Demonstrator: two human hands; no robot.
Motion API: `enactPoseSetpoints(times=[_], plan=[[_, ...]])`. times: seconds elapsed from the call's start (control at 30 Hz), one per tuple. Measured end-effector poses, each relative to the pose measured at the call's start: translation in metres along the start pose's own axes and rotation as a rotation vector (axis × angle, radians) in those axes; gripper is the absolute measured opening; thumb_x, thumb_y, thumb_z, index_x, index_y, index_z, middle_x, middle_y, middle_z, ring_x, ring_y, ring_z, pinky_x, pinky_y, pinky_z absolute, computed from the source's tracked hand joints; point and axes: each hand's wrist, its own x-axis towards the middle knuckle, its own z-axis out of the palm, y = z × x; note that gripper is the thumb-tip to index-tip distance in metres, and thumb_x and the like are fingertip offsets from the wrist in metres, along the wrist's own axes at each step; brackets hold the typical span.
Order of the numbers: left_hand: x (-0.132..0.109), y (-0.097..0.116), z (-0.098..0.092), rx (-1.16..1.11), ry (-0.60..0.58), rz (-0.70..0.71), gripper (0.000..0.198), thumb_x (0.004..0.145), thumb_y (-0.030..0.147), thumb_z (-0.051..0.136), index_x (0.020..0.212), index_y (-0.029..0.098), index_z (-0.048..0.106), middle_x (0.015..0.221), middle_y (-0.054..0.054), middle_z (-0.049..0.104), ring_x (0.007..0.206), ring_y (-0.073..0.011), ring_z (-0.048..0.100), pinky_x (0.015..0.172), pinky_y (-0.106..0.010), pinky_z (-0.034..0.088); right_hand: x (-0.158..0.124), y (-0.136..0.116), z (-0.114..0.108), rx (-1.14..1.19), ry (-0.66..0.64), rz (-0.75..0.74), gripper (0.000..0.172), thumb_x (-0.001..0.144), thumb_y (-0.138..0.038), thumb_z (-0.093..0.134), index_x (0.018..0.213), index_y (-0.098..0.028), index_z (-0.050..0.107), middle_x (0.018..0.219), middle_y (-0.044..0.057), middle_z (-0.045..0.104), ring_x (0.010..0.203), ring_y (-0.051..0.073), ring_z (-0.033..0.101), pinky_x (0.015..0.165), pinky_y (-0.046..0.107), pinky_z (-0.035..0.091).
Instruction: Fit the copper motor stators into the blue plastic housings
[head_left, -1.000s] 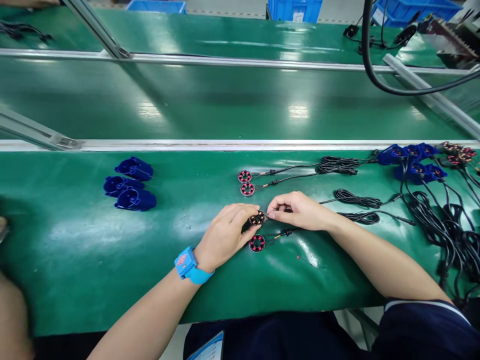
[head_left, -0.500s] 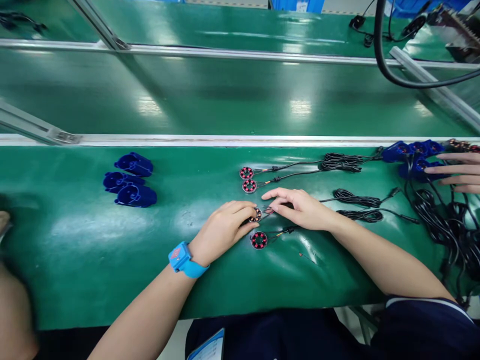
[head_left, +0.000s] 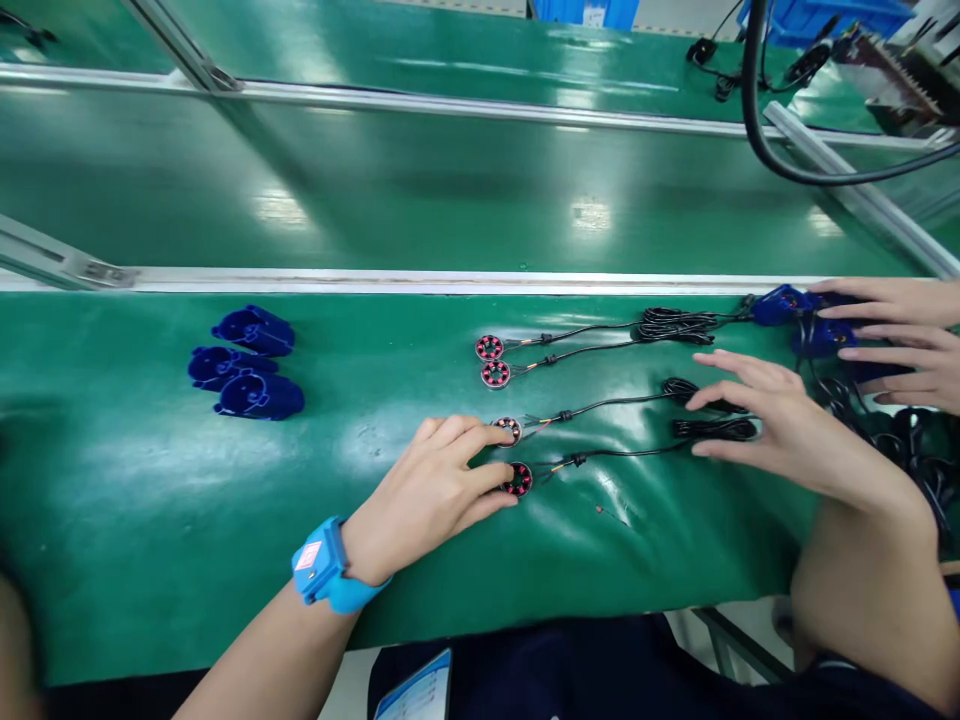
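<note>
My left hand (head_left: 442, 480) has its thumb and index finger closed on the edge of a lower motor stator (head_left: 520, 480), a ring with red windings. Another finger touches a stator with copper-coloured windings (head_left: 510, 431) just above. Both lie flat with thin wires leading right into black cables. My right hand (head_left: 780, 420) is open, fingers apart, over two coiled black cables (head_left: 716, 430), and holds nothing. Two more red-wound stators, an upper one (head_left: 490, 348) and a lower one (head_left: 496, 374), lie farther back, wired to another cable coil (head_left: 675, 325).
Several blue plastic housings (head_left: 260, 395) lie at the left. At the right, another person's hands (head_left: 900, 345) are over more blue housings (head_left: 780, 305) and tangled black cables. A tiny loose part (head_left: 600, 510) lies in front. A metal rail (head_left: 450, 281) runs behind; a black hose (head_left: 752, 100) hangs above.
My right hand has left the copper-wound stator's wires and moved right to the coiled cables. My left hand has shifted down to the lower stator. Another person's second hand has appeared at the right.
</note>
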Motion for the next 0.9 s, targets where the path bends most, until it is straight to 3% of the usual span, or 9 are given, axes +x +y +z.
enactPoseSetpoints(times=[0.1, 0.2, 0.37, 0.5, 0.6, 0.77, 0.9], plan=[[0.002, -0.004, 0.003, 0.022, 0.043, -0.004, 0.018, 0.099, 0.036, 0.059, 0.093, 0.023, 0.071, 0.118, -0.004, 0.070, 0.101, -0.0230, 0.058, 0.078, -0.038, 0.037, -0.004, 0.016, 0.007, 0.044, 0.068, 0.061, 0.041, 0.085, -0.065, 0.063, 0.102, -0.028, 0.068, 0.141, 0.009, 0.056, 0.132, 0.034, 0.051, 0.108, 0.056, 0.040], [0.002, -0.006, 0.003, 0.049, 0.085, -0.010, 0.016, 0.099, 0.033, 0.058, 0.100, 0.023, 0.070, 0.117, -0.004, 0.070, 0.099, -0.0225, 0.058, 0.078, -0.038, 0.038, -0.008, 0.025, 0.010, 0.039, -0.003, 0.041, 0.046, 0.081, -0.068, 0.066, 0.107, -0.029, 0.067, 0.141, 0.008, 0.057, 0.132, 0.035, 0.052, 0.108, 0.056, 0.041], [0.001, -0.005, 0.002, 0.037, -0.022, 0.040, 0.017, 0.096, 0.039, 0.062, 0.102, 0.026, 0.070, 0.131, -0.005, 0.063, 0.106, -0.0259, 0.057, 0.079, -0.039, 0.038, -0.023, 0.041, 0.010, -0.015, -0.084, 0.042, 0.049, 0.078, -0.074, 0.065, 0.101, -0.031, 0.066, 0.150, 0.007, 0.050, 0.136, 0.037, 0.047, 0.105, 0.058, 0.042], [0.001, -0.006, 0.005, 0.091, 0.005, 0.004, 0.011, 0.097, 0.031, 0.062, 0.099, 0.026, 0.071, 0.125, -0.004, 0.067, 0.100, -0.0240, 0.058, 0.078, -0.039, 0.039, -0.021, 0.045, 0.016, 0.007, 0.004, 0.074, 0.044, 0.085, -0.071, 0.058, 0.093, -0.029, 0.066, 0.124, 0.006, 0.067, 0.118, 0.031, 0.062, 0.103, 0.053, 0.042], [0.003, -0.009, 0.009, 0.141, 0.052, -0.026, 0.012, 0.097, 0.031, 0.061, 0.101, 0.025, 0.071, 0.126, -0.004, 0.068, 0.097, -0.0232, 0.059, 0.077, -0.039, 0.039, -0.011, 0.043, 0.023, -0.045, 0.124, 0.096, 0.040, 0.090, -0.066, 0.054, 0.092, -0.028, 0.066, 0.112, 0.006, 0.072, 0.106, 0.027, 0.066, 0.107, 0.053, 0.035], [0.008, -0.017, 0.016, 0.220, 0.092, -0.064, 0.013, 0.099, 0.031, 0.059, 0.103, 0.024, 0.069, 0.129, -0.003, 0.067, 0.092, -0.0227, 0.061, 0.073, -0.040, 0.039, 0.003, 0.044, 0.036, -0.255, 0.331, 0.116, 0.033, 0.096, -0.056, 0.053, 0.096, -0.026, 0.066, 0.117, 0.008, 0.072, 0.109, 0.027, 0.066, 0.113, 0.051, 0.028], [0.003, -0.013, 0.010, 0.155, 0.189, -0.085, 0.019, 0.096, 0.039, 0.062, 0.108, 0.025, 0.068, 0.127, -0.006, 0.068, 0.098, -0.0252, 0.062, 0.078, -0.042, 0.043, 0.005, 0.043, 0.035, -0.244, 0.371, 0.094, 0.036, 0.091, -0.058, 0.061, 0.102, -0.024, 0.069, 0.130, 0.011, 0.066, 0.118, 0.030, 0.062, 0.111, 0.050, 0.034]])
